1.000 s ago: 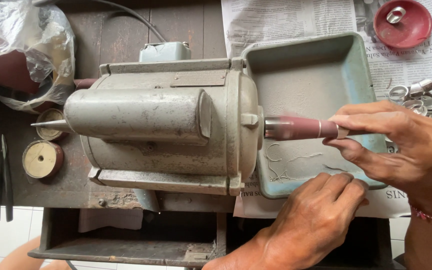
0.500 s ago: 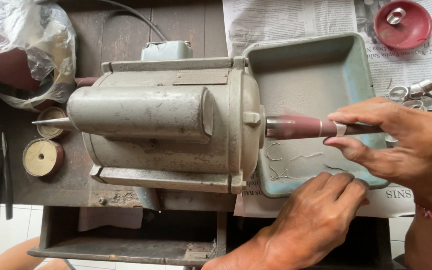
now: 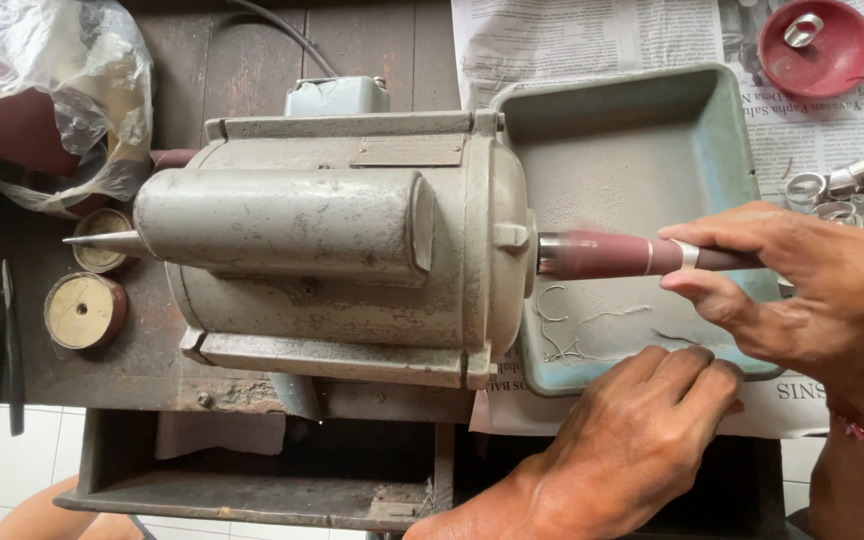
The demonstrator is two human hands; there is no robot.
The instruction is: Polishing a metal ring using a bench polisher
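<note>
A grey electric motor (image 3: 342,250) lies on a dark wooden bench. From its right end sticks a reddish-brown sanding spindle (image 3: 602,255), blurred as if spinning. A silver ring (image 3: 687,254) sits around the spindle, pinched between thumb and fingers of my right hand (image 3: 812,290). My left hand (image 3: 632,440) rests palm down on the front rim of a shallow green-grey metal tray (image 3: 632,130) under the spindle, holding nothing.
Several silver rings (image 3: 847,192) lie on newspaper at the right. A red dish (image 3: 817,48) with one ring stands at top right. A crumpled plastic bag (image 3: 42,90) lies at top left. Two round polishing wheels (image 3: 85,310) and dark pliers (image 3: 2,340) lie at left.
The ring and my right fingers have slid slightly along the spindle toward the motor. My left hand stays on the tray rim.
</note>
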